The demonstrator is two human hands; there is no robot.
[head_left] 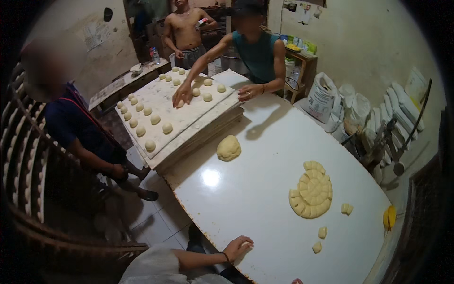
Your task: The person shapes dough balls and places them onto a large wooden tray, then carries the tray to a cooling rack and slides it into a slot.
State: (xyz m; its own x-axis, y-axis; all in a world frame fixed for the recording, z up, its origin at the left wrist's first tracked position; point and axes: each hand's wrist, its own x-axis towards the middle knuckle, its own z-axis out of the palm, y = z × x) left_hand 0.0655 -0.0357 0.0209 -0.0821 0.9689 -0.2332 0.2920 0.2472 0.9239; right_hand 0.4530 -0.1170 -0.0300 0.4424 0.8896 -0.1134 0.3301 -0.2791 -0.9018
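So the left hand [238, 248] is palm-down at the near edge of the white table [269, 203], fingers bunched and curled. There's a pale bit at the fingertips, but I honestly can't tell if it's closed on dough. The right hand [297, 282] is just a sliver at the bottom edge, so no clue there.

Nearest dough is two small loose pieces [322, 232] to the right, then a joined pair [347, 208], then the big cut coil [312, 191]. Further off there's an uncut lump [229, 148], and beyond that a co-worker's hand [182, 96] is on a ball on the floured board [187, 117], among rows of dough balls [167, 128].

My read: they're at the portion-and-round stage. Next move probably calls for separating a piece and rolling it under a cupped palm, with light pressure.

Writing-wise: dark print on a white sack [321, 100] and papers [96, 34] on the back wall, all too small or blurry for me to read.
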